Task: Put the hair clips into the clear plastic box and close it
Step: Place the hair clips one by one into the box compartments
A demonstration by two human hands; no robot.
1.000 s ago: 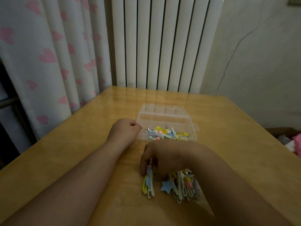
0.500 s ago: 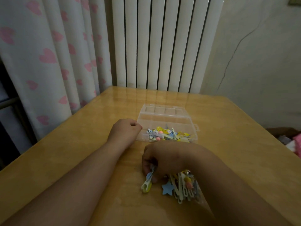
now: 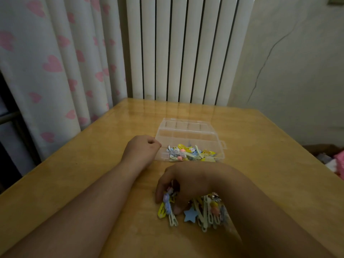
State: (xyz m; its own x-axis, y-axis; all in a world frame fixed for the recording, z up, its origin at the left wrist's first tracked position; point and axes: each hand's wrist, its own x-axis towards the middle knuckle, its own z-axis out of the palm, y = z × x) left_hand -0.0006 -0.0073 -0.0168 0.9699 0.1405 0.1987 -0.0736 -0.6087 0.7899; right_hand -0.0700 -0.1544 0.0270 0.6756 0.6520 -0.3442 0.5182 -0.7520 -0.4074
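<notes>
A clear plastic box [image 3: 188, 135] lies open on the wooden table, lid folded back away from me. Several colourful hair clips [image 3: 191, 153] fill its near compartment. My left hand [image 3: 141, 148] rests as a loose fist against the box's left near corner; whether it holds anything is hidden. My right hand [image 3: 186, 181] hovers over a loose pile of hair clips [image 3: 206, 211] near me, fingers curled round a small bunch of clips [image 3: 167, 207] with yellow, purple and pale green pieces hanging from its fingertips. A blue star clip [image 3: 189, 215] lies in the pile.
The wooden table [image 3: 93, 164] runs to a white radiator [image 3: 178, 49] and a heart-print curtain [image 3: 52, 62] at the back. Pink and white items [image 3: 335, 162] sit beyond the table's right edge.
My right hand's fingers have gathered the yellow and green clips at the pile's left side and drawn them together under the fingertips. The left hand and box have stayed put.
</notes>
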